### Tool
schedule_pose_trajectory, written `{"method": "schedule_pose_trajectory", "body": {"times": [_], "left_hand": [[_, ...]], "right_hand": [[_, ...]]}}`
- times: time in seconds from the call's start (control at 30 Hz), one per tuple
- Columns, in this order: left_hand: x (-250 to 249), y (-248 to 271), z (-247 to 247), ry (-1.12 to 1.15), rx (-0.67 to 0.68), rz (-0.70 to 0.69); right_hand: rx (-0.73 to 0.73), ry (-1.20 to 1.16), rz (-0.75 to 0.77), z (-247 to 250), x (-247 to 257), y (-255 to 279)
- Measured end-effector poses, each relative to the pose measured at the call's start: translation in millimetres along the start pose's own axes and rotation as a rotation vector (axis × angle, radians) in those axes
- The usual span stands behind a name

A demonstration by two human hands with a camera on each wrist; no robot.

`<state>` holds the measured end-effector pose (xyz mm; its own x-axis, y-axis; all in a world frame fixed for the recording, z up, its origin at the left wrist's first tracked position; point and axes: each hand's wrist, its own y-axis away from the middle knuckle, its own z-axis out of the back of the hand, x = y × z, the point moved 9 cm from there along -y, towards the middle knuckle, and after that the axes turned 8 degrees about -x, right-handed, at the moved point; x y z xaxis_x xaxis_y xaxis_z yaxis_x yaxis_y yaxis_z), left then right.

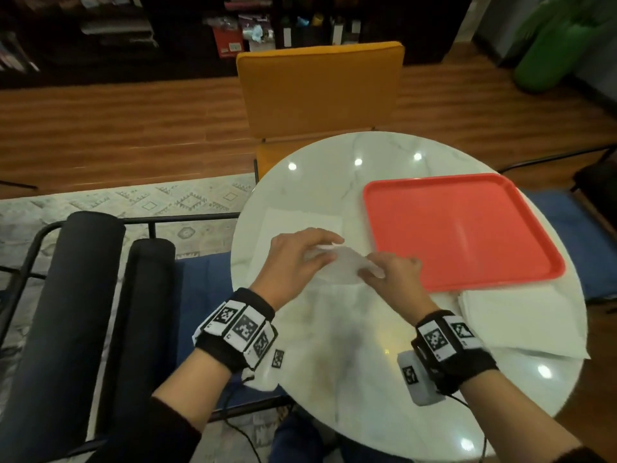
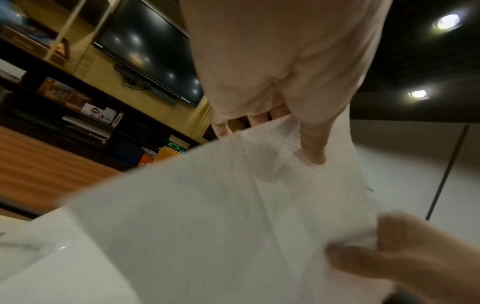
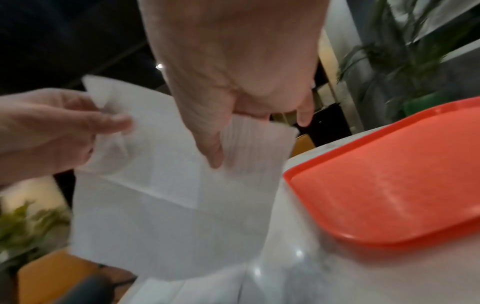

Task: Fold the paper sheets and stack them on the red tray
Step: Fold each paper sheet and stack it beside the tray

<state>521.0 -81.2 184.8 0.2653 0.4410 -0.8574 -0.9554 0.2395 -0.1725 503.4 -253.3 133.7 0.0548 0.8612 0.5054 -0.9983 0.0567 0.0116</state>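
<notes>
Wristbands with black-and-white squares sit closest to me, one on each arm. Past them my left hand [image 1: 295, 253] and right hand [image 1: 392, 270] hold one white paper sheet [image 1: 344, 262] up over the round marble table [image 1: 334, 379], just beside the red tray [image 1: 467, 228].

I think the step now is the fold itself — bringing one edge of the sheet over to meet the other. To do it well I would line up the two top corners first, keep the sheet pulled flat between my hands, then lay it down and press along the fold. The paper looks thin and floppy, so I judge a slow move is best, or it may crumple.

My left hand pinches one top corner between thumb and fingers. My right hand pinches the other top part, thumb [image 3: 211, 148] on the near side and the fingers curled behind. Both hands are closed tight on the sheet, not spread.

More white sheets lie flat on the table — a stack [image 1: 521, 322] near the tray's front edge and another sheet [image 1: 300, 218] past my left hand. The tray has nothing on it yet.
</notes>
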Motion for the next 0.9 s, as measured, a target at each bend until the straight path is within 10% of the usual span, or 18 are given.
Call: {"method": "schedule_pose_trajectory", "body": {"times": [0.2,0.6,0.9], "left_hand": [[2,27,-1,0.171,-0.030,0.110],[87,146,-87,0.024,0.352,0.389],[39,37,-21,0.085,-0.058,0.248]], "right_hand": [[-0.342,-0.107,0.060,54,-54,36],[0.194,-0.056,-0.067,-30,-119,136],[-0.187,-0.361,-0.021,64,-64,45]]}}
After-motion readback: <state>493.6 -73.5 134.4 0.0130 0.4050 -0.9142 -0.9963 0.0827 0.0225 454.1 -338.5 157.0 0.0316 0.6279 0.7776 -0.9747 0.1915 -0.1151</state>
